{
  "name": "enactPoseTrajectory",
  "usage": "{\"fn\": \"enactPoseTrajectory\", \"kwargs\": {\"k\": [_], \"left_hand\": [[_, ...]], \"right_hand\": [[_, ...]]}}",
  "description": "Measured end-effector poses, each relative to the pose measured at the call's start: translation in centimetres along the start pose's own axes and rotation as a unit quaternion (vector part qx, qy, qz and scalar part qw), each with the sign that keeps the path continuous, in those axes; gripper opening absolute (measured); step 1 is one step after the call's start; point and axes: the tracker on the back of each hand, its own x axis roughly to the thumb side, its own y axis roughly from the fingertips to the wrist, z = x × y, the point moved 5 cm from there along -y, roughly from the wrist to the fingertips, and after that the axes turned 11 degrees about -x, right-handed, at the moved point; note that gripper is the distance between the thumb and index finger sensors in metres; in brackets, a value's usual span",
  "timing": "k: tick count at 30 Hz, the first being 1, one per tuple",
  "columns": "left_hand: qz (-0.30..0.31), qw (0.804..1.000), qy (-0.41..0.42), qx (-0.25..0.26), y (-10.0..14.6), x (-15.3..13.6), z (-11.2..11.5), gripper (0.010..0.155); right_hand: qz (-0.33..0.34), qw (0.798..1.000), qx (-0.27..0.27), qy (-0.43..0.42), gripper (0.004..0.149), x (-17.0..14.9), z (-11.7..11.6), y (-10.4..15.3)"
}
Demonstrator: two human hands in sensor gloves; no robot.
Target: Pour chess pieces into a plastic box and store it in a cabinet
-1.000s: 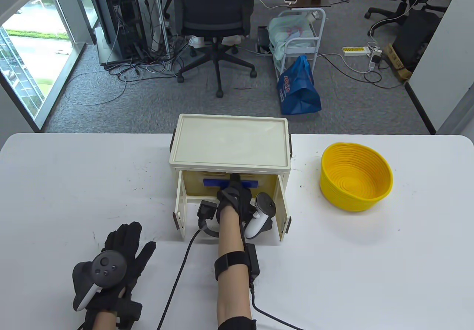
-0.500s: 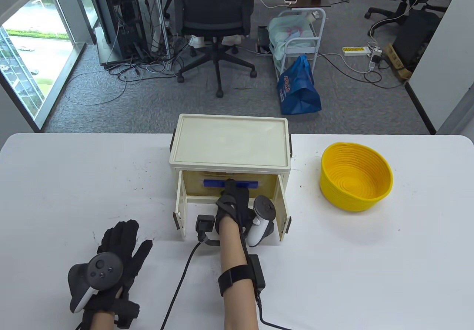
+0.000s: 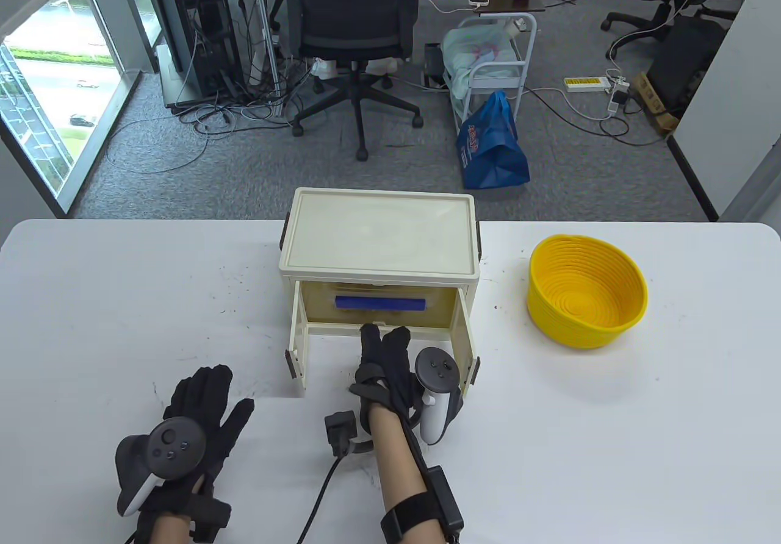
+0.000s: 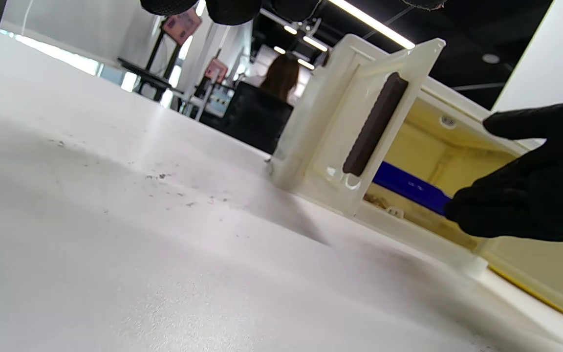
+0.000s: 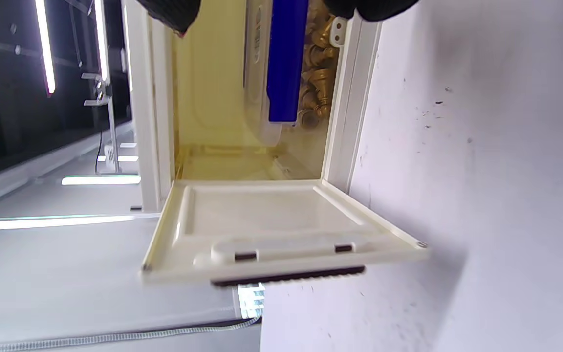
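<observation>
The cream cabinet (image 3: pixel 378 239) stands at the table's middle back with both doors (image 3: pixel 297 349) swung open. The plastic box with a blue latch (image 3: pixel 379 304) sits inside it; the right wrist view shows its latch (image 5: pixel 286 58) and golden chess pieces (image 5: pixel 318 78) behind it. My right hand (image 3: pixel 384 355) is empty, fingers extended, just outside the cabinet's opening between the doors. My left hand (image 3: pixel 204 404) lies flat and open on the table, left of the cabinet. The left wrist view shows the left door (image 4: pixel 359 127) and my right hand's fingers (image 4: pixel 526 195).
A yellow woven bowl (image 3: pixel 586 291) stands on the table to the right of the cabinet. A black cable (image 3: pixel 317 501) runs from my right wrist toward the table's front edge. Office chairs and a cart stand on the floor beyond the table.
My right hand has drawn back out of the cabinet toward me, leaving the box inside. My left hand has stayed in place.
</observation>
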Motion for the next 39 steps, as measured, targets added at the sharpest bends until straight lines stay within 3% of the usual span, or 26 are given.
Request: {"fn": "enactPoseTrajectory", "kwargs": {"k": [6, 11, 14, 19, 25, 29, 32, 39], "left_hand": [[0.001, 1.0, -0.017, -0.015, -0.2, 0.2, 0.7, 0.077], [0.004, 1.0, -0.018, -0.019, -0.2, 0.5, 1.0, 0.077], [0.008, 1.0, -0.013, -0.024, -0.3, 0.6, 1.2, 0.077], [0.009, 0.999, -0.023, -0.032, -0.4, 1.0, 1.7, 0.077], [0.009, 0.999, -0.025, -0.035, -0.5, 1.1, 1.9, 0.076], [0.011, 0.999, -0.018, -0.033, -0.6, 1.1, 2.0, 0.077], [0.013, 0.999, -0.01, -0.031, -0.7, 1.2, 2.0, 0.076], [0.014, 0.996, 0.079, -0.038, -2.0, 1.2, 2.0, 0.076]], "right_hand": [[0.117, 0.988, 0.018, 0.098, 0.081, 4.1, 1.5, 3.2], [0.219, 0.954, 0.046, 0.2, 0.079, 8.6, 4.4, 6.5], [0.246, 0.945, 0.047, 0.211, 0.077, 10.1, 6.2, 7.7], [0.276, 0.945, 0.022, 0.173, 0.075, 11.3, 11.2, 8.6], [0.261, 0.953, -0.018, 0.153, 0.073, 9.0, 17.2, 6.9], [0.237, 0.962, -0.039, 0.133, 0.07, 6.4, 19.9, 5.3], [0.205, 0.972, -0.055, 0.095, 0.067, 3.8, 21.0, 3.8], [0.122, 0.989, -0.05, 0.065, 0.062, -1.0, 20.4, 0.5]]}}
